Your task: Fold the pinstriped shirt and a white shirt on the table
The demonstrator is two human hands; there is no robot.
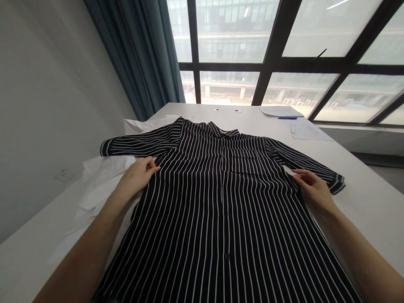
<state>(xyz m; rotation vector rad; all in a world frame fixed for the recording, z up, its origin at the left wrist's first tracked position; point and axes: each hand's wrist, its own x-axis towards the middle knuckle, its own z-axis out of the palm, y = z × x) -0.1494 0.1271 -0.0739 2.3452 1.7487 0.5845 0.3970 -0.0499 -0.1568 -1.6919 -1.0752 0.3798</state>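
Observation:
A black shirt with white stripes (202, 198) lies spread front side up, its collar toward the window and both sleeves out to the sides. My left hand (140, 174) pinches the shirt's left edge just below the sleeve. On the opposite side, my right hand (312, 187) grips the other edge below the right sleeve, fingers closed on the cloth. The buttoned front runs down the middle, with a chest pocket right of it. The hem runs out of view at the bottom.
The shirt rests on a white table (362, 176). Crumpled white paper (101, 181) lies along the left side. Sheets of paper (280, 111) and a blue pen (287, 118) are at the far right. A blue curtain (142, 54) and a window (233, 33) stand behind.

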